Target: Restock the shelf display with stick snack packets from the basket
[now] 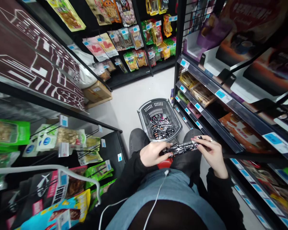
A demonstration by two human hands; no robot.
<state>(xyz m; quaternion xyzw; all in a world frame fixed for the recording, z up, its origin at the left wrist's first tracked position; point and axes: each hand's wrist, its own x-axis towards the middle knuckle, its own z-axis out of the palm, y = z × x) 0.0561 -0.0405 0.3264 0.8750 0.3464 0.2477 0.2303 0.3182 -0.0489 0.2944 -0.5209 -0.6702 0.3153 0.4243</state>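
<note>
Above my lap, a slim stack of black packets with white print (pixel 184 148) stretches between my two hands. My left hand (pixel 154 154) pinches its left end, thumb below and fingers on top. At the other end, the fingers and thumb of my right hand (pixel 210 152) close on the stack; a ring shows on one finger. Just beyond my knees stands a grey plastic basket (pixel 146 111) on the floor. Several similar black packets (pixel 162 127) lie inside it. A red object (pixel 165 164), partly hidden, is beneath my left hand.
Shelving with price tags (pixel 224 95) rises close on my right. Bagged snacks (pixel 70 137) hang from hooks at left, near a curved white bar (pixel 62 168). More packaged food (pixel 132 60) hangs along the far rack. A cardboard box (pixel 98 93) sits at the left aisle end.
</note>
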